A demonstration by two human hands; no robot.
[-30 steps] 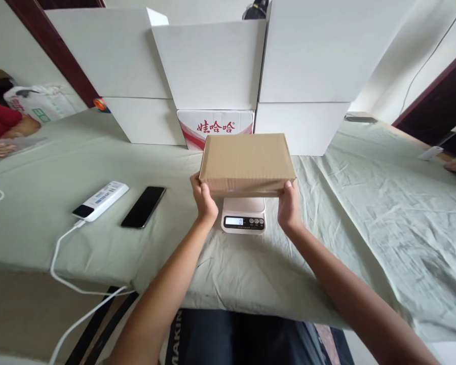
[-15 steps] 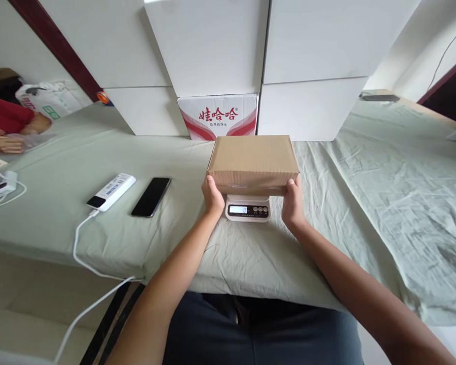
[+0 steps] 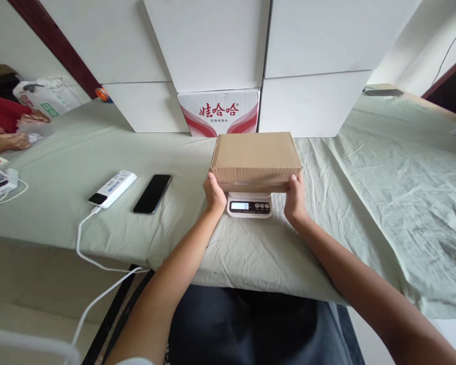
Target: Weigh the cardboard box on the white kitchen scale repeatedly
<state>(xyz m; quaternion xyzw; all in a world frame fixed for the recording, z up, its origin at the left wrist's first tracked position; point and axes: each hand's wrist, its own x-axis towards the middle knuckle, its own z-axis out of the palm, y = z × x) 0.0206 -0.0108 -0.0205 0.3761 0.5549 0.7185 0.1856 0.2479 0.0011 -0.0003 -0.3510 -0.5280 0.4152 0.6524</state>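
A closed brown cardboard box [image 3: 256,152] is held level between both my hands, over a white digital kitchen scale [image 3: 250,207]. My left hand [image 3: 215,192] grips the box's left near corner, thumb on the front face. At the right near corner, my right hand [image 3: 295,195] holds it the same way. The other fingers are hidden beside and under the box. Below the box's front edge shows the scale's lit display, which seems to read 0. The weighing plate is mostly covered, so I cannot tell whether the box touches it.
On the left lie a black phone [image 3: 152,194] and a white power bank [image 3: 113,189] with a white cable [image 3: 84,253]. White cartons [image 3: 220,45] are stacked behind the box. At far left, another person's hands [image 3: 9,142] handle clear plastic. A green cloth [image 3: 383,203] covers the table.
The view has shifted slightly. My hands keep their grip on the box over the scale, with little visible movement. The other person's hands have moved a little with the plastic.
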